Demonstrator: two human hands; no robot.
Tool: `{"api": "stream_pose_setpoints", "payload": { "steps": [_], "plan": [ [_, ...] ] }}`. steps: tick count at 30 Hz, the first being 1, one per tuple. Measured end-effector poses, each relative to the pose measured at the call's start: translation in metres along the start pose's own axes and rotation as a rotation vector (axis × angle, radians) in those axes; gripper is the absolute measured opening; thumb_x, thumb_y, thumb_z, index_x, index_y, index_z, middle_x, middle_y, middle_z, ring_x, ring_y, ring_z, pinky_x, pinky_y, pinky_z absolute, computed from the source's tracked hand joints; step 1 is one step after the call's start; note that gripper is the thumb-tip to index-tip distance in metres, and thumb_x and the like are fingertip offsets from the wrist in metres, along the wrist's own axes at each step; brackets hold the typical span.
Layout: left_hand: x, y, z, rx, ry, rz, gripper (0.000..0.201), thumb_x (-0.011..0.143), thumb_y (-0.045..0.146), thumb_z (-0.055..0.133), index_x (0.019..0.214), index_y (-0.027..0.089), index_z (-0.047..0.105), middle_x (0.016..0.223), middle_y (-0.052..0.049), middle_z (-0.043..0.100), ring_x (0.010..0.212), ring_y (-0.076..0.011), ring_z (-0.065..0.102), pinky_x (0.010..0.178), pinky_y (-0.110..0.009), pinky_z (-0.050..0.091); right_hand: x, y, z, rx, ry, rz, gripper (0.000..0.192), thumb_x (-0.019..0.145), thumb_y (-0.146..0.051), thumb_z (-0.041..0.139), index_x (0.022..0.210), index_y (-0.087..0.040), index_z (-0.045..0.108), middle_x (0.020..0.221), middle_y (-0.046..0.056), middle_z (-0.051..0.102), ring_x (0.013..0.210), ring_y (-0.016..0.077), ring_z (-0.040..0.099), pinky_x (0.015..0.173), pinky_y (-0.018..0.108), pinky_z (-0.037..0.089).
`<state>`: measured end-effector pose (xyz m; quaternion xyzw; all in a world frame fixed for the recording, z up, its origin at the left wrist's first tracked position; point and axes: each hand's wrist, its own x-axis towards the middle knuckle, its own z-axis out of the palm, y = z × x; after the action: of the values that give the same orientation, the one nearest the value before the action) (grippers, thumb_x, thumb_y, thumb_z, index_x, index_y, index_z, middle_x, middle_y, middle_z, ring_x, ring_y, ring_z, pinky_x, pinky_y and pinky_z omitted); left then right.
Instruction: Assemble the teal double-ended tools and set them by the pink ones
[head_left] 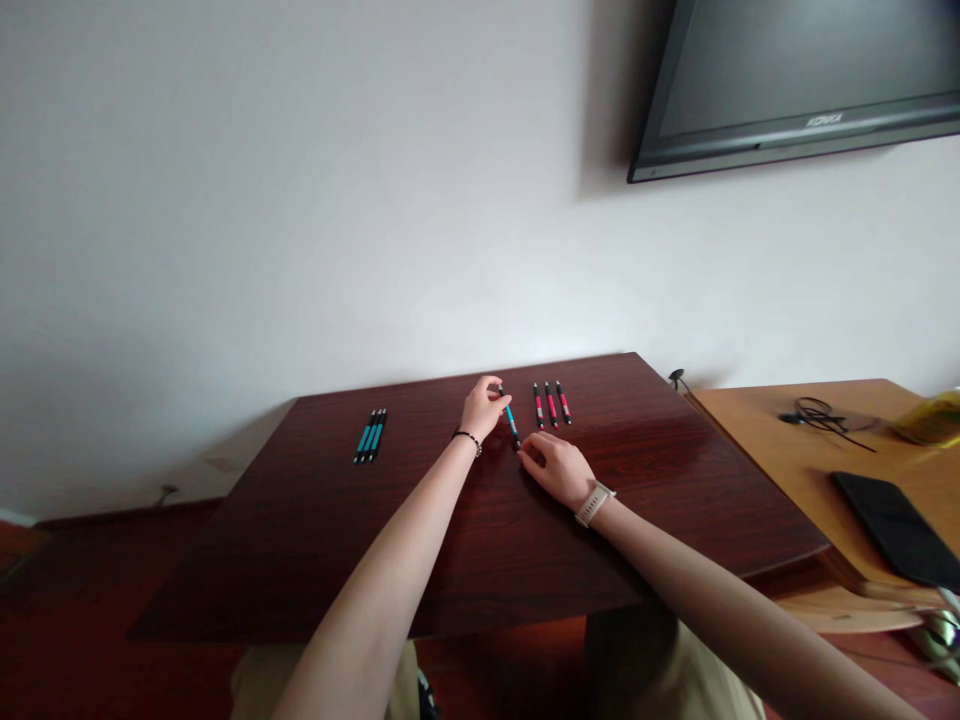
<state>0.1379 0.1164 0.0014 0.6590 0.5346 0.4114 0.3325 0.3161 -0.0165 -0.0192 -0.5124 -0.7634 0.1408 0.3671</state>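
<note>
Khaki trouser legs (pixel 667 665) at the near edge, below the dark red-brown counter (pixel 337 570). Right forearm comes in from lower right, pale watch (pixel 595 503) on the wrist. Right hand (pixel 553 464) low over the counter, fingers bent and bunched, thumb and fingertips at the near end of the single blue pen (pixel 512 420); can't tell if they grip it or only touch it. Left hand (pixel 484 408), dark beaded bracelet (pixel 472 441) at the wrist, sits farther out: thumb and index pinch the far part of the same pen, other fingers curled.

Pen is mid-counter, between both hands. Long axis runs mostly near-far, far end canted left, near end toward the right hand. Can't tell which end is the writing tip.

Three blue pens (pixel 370 436) well apart on the left: parallel, close side by side, far ends canted right. Three pink pens (pixel 552 404) just right of the left hand and beyond the right: near-far, small gaps, far ends canted slightly left.

Right side: light wood table (pixel 739 420) carrying a black flat device (pixel 900 525), a loose black cable (pixel 821 415) farther back, and a yellow item (pixel 934 418), contents unclear. Pale wall (pixel 300 200) behind, TV (pixel 810 80) mounted upper right.
</note>
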Motion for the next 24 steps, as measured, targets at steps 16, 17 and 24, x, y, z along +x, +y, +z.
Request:
{"api": "stream_pose_setpoints", "payload": {
  "steps": [16,17,24],
  "plan": [
    [0.052,0.004,0.039,0.408,-0.131,-0.032,0.029,0.084,0.022,0.081,0.113,0.019,0.077,0.102,-0.008,0.08,0.094,-0.022,0.075,0.091,-0.032,0.056,0.001,0.009,0.003,0.002,-0.044,-0.128,0.027,0.1,-0.017,0.061,0.12,-0.022,0.078,0.131,0.01,0.076,0.12,0.0291,0.067,0.109,0.047,0.055],
    [0.055,0.004,0.039,0.419,-0.134,-0.034,0.029,0.083,0.021,0.081,0.112,0.019,0.077,0.103,-0.009,0.08,0.096,-0.0228,0.075,0.092,-0.033,0.056,0.001,0.009,0.003,-0.005,-0.049,-0.133,0.027,0.1,-0.017,0.062,0.12,-0.022,0.078,0.132,0.01,0.076,0.121,0.0296,0.066,0.11,0.048,0.055],
    [0.065,0.003,0.045,0.497,-0.134,-0.048,0.03,0.086,0.021,0.078,0.115,0.017,0.079,0.11,-0.012,0.08,0.106,-0.026,0.074,0.099,-0.035,0.055,0.0,0.009,0.005,-0.015,-0.094,-0.142,0.03,0.1,-0.018,0.061,0.127,-0.019,0.076,0.143,0.015,0.07,0.133,0.0312,0.062,0.115,0.051,0.053]
  ]
}}
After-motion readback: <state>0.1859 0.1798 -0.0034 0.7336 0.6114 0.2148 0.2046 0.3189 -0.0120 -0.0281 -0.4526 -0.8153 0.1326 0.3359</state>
